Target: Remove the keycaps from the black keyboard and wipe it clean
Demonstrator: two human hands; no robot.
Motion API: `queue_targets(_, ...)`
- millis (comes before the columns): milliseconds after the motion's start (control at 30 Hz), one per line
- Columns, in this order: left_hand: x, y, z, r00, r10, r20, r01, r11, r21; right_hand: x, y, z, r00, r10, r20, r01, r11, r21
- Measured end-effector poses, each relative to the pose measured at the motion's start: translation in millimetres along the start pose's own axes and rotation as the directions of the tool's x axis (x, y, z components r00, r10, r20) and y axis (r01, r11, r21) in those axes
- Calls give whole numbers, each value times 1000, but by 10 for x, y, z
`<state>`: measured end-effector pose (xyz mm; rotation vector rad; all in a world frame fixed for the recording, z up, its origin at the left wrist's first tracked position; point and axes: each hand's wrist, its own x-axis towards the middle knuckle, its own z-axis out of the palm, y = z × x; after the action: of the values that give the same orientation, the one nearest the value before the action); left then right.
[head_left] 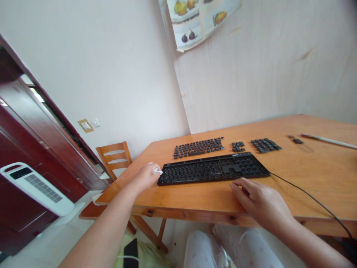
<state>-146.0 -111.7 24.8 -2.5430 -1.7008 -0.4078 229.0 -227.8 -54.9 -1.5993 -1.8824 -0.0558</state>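
Observation:
A black keyboard base (pixel 206 169) with its keycaps off lies near the table's front edge. My left hand (pixel 147 175) is at its left end, fingers closed on a thin white stick with pale tips, seemingly a cotton swab (pixel 157 171). The tip is close to the sockets at that end; contact is unclear. My right hand (pixel 255 195) rests on the table just in front of the keyboard's right half, loosely curled, with nothing visible in it. Behind the base, removed keycaps are laid out as a main block (pixel 199 147), a small group (pixel 237 146) and a number-pad group (pixel 266 145).
A cable (pixel 309 196) runs from the keyboard off the table's right front. A pencil-like stick (pixel 329 140) and a small dark item with wire (pixel 298 141) lie at the right on the wooden table (pixel 315 167). A chair (pixel 115 158) stands beyond the left end; a white appliance (pixel 39 188) is farther left.

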Motion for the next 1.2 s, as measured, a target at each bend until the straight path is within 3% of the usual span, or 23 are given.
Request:
queue_targets(233,68,-42,99,996,0,87,-3,999,38,-14,31,28,1000,-20,8,20,1000,2)
queue_targets(500,52,43,88,982,66,178,-78,995,63,-16,48,36,1000,-11,10,10,1000,11)
queue_targets(700,72,-57,55,974,-4,224,24,996,-86,-19,47,41,1000,0,8,0,1000,25)
queue_targets(800,25,-94,-1,983,-20,185,40,994,-106,-17,36,29,1000,6,29,-7,999,33)
queue_targets(1000,-66,116,-52,982,70,174,-62,997,-47,-15,44,39,1000,9,18,-10,1000,21)
queue_targets(1200,-65,321,11,977,26,210,-54,990,131,-16,33,28,1000,7,10,-8,1000,13)
